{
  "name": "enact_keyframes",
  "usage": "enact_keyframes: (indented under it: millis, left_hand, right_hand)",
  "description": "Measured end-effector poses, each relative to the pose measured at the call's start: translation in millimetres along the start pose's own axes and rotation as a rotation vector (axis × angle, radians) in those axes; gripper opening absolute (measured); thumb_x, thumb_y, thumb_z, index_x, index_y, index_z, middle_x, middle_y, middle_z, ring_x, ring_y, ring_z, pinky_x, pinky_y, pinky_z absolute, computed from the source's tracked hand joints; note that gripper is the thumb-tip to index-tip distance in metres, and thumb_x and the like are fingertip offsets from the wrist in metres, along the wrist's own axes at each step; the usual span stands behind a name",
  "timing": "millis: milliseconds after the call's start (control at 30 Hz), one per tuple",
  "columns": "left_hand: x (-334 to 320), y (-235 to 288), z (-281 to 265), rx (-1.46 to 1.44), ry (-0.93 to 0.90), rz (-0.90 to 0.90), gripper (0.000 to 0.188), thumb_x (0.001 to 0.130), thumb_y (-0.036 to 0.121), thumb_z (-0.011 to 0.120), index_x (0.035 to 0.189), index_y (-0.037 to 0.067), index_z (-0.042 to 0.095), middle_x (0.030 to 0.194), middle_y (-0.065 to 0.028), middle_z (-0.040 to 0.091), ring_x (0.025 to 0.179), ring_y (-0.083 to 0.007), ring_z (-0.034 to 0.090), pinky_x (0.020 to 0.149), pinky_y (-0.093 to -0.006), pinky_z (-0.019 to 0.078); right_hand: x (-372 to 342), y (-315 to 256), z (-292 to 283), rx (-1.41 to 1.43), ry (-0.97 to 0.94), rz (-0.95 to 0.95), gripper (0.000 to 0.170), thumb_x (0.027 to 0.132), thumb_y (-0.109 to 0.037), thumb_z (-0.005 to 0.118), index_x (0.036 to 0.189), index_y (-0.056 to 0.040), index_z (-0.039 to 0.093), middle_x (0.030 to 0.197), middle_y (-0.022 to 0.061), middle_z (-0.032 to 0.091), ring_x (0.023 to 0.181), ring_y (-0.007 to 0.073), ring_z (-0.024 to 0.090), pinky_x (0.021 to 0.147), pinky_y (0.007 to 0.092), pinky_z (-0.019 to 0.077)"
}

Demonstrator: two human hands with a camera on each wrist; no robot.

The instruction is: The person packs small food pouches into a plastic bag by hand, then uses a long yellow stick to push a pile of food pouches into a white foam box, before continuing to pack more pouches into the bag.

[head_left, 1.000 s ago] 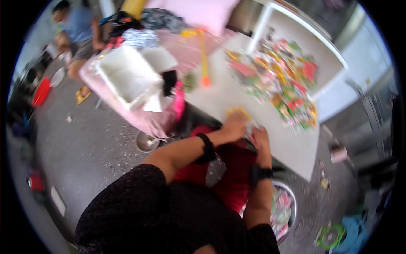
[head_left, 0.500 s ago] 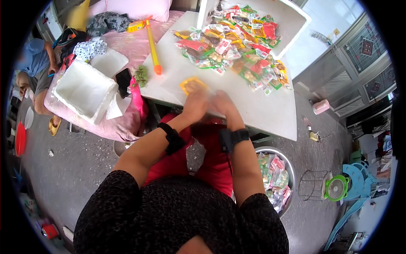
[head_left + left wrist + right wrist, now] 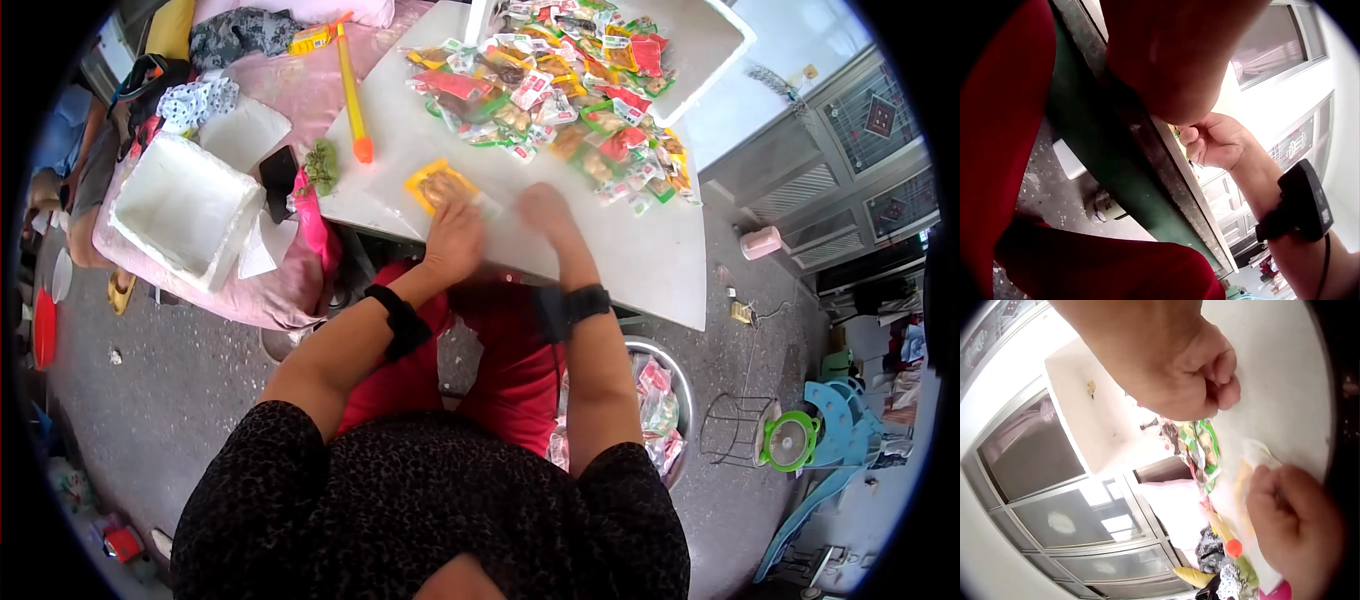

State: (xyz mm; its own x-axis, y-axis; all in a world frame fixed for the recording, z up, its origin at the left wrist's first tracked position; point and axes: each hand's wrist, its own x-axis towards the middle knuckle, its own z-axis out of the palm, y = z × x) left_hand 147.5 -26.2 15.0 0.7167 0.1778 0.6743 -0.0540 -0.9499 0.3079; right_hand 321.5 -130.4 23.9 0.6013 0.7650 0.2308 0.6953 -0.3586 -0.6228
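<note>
A yellow-edged clear food packet (image 3: 440, 187) with tan pieces inside lies on the pale tabletop (image 3: 640, 270). My left hand (image 3: 455, 237) pinches its near edge; in the right wrist view those fingers (image 3: 1265, 487) are bent over the packet. To the right, a small distance off, my right hand (image 3: 546, 212) is above the tabletop, blurred in the head view. The right wrist view shows this right hand (image 3: 1200, 375) with curled fingers and nothing visible in them. In the left wrist view my left hand's fingers are hidden.
A heap of coloured food packets (image 3: 570, 85) spills from a white foam box (image 3: 715, 75) on the table. Left of it lie a yellow tube with an orange end (image 3: 354, 95) and another foam box (image 3: 185, 215). A metal basin (image 3: 686, 400) of packets stands below on the right.
My hands were close together over the packet near the table edge; the right hand has since drawn away to the right. My left hand keeps hold of the packet.
</note>
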Motion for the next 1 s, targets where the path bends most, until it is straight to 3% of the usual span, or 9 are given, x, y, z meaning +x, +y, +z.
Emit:
enact_keyframes:
  millis: [67,133,233,333,533,733,933,1000]
  left_hand:
    - [2.2,3.5,0.3,0.02,-0.042,-0.013,0.01,0.066,0.012,0.052,0.073,0.006,0.05,0.094,-0.013,0.054,0.098,-0.0326,0.045,0.087,-0.0433,0.0292]
    - [1.0,3.1,3.2,0.047,-0.035,-0.011,0.011,0.066,0.012,0.052,0.074,0.005,0.05,0.095,-0.013,0.053,0.099,-0.0319,0.044,0.088,-0.0432,0.0288]
    - [2.3,5.7,-0.7,0.086,-0.064,-0.021,0.012,0.065,0.012,0.052,0.075,0.005,0.051,0.097,-0.0123,0.052,0.1,-0.0308,0.043,0.088,-0.0434,0.0285]
    - [3.7,7.4,-6.7,0.064,-0.111,-0.054,0.014,0.065,0.013,0.052,0.077,0.005,0.052,0.099,-0.0112,0.051,0.102,-0.0299,0.042,0.089,-0.0438,0.0279]
    - [7.5,10.2,-10.7,0.044,-0.163,-0.068,0.017,0.064,0.013,0.053,0.08,0.006,0.052,0.099,-0.0097,0.05,0.103,-0.0287,0.041,0.089,-0.0433,0.0274]
    - [7.8,12.8,-11.1,0.097,-0.156,-0.059,0.016,0.065,0.013,0.053,0.079,0.006,0.052,0.098,-0.0096,0.051,0.103,-0.0281,0.041,0.089,-0.0423,0.0272]
    - [3.6,10.1,-4.5,0.105,-0.086,-0.028,0.012,0.067,0.014,0.05,0.075,0.006,0.053,0.097,-0.0098,0.053,0.102,-0.0282,0.042,0.09,-0.0423,0.0263]
    - [3.9,10.5,-4.5,0.104,-0.066,-0.036,0.011,0.067,0.014,0.05,0.075,0.006,0.052,0.097,-0.0101,0.053,0.102,-0.0285,0.043,0.09,-0.0425,0.0262]
  right_hand:
    - [9.7,30.4,-11.1,-0.146,0.25,0.0,0.013,0.069,-0.011,0.051,0.078,-0.0037,0.055,0.076,0.0167,0.057,0.074,0.0304,0.056,0.065,0.0345,0.0444]
    - [12.8,19.7,-37.6,-0.303,0.296,0.206,0.015,0.069,-0.013,0.051,0.082,-0.0046,0.054,0.081,0.0166,0.056,0.079,0.0318,0.054,0.067,0.0362,0.0445]
    - [23.6,36.1,-52.3,-0.602,0.414,0.126,0.021,0.07,-0.015,0.05,0.089,-0.0059,0.052,0.087,0.0125,0.056,0.084,0.0293,0.053,0.068,0.0401,0.0438]
    - [35.3,51.4,-55.1,-0.729,0.403,0.251,0.026,0.07,-0.017,0.052,0.095,-0.0075,0.049,0.091,0.0096,0.055,0.089,0.0276,0.052,0.07,0.0432,0.0425]
    - [47.1,55.3,-58.2,-0.926,0.265,0.251,0.023,0.073,-0.017,0.048,0.094,-0.0082,0.05,0.092,0.0103,0.055,0.088,0.028,0.053,0.071,0.0451,0.0403]
    - [18.7,26.2,-66.0,-1.087,0.127,0.091,0.018,0.071,-0.016,0.048,0.086,-0.0068,0.053,0.089,0.0121,0.056,0.085,0.0272,0.054,0.067,0.0425,0.0408]
    - [-11.5,38.0,-73.3,-0.438,-0.084,-0.091,0.026,0.067,-0.018,0.051,0.088,-0.0026,0.054,0.088,0.0153,0.057,0.087,0.0302,0.053,0.073,0.0403,0.0419]
    - [-6.8,34.3,-86.1,-0.193,-0.117,0.002,0.028,0.068,-0.018,0.051,0.091,-0.0022,0.054,0.089,0.016,0.057,0.087,0.0315,0.053,0.075,0.0393,0.0419]
